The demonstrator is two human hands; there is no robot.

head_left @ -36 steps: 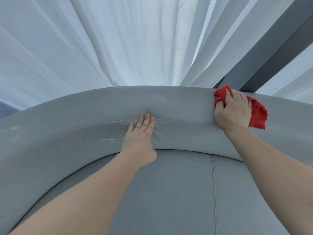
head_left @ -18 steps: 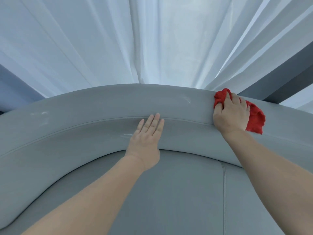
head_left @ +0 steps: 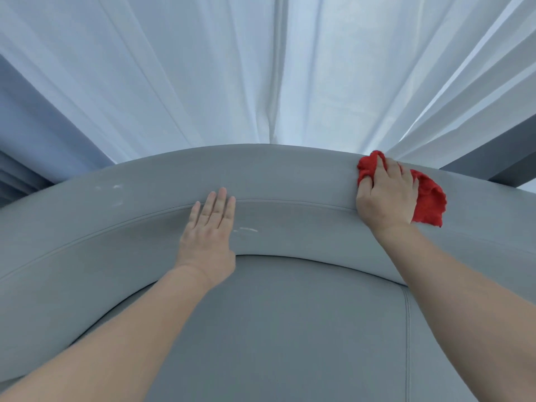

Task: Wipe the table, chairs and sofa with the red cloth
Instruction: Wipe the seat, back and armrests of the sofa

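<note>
Red cloth (head_left: 429, 198), gripped in my right hand (head_left: 387, 195), pressed the sofa backrest (head_left: 275, 169); left hand (head_left: 210, 227) lay flat, fingers straight. Sofa step was in hand; the next stroke should cover the white marks (head_left: 245, 230).

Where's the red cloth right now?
Head view, right side: the red cloth is bunched under the right hand on the grey sofa back, in front of the white curtain.

my right hand (head_left: 387, 195) covers the middle of the red cloth (head_left: 429, 198), so only its bunched ends show. the sofa (head_left: 290, 329) runs past the left, right and bottom edges, and my forearms (head_left: 116, 329) leave at the bottom. the backrest (head_left: 290, 169) hides the foot of the white curtain (head_left: 261, 68). the pale marks (head_left: 245, 230) on the backrest are too small to identify.
</note>
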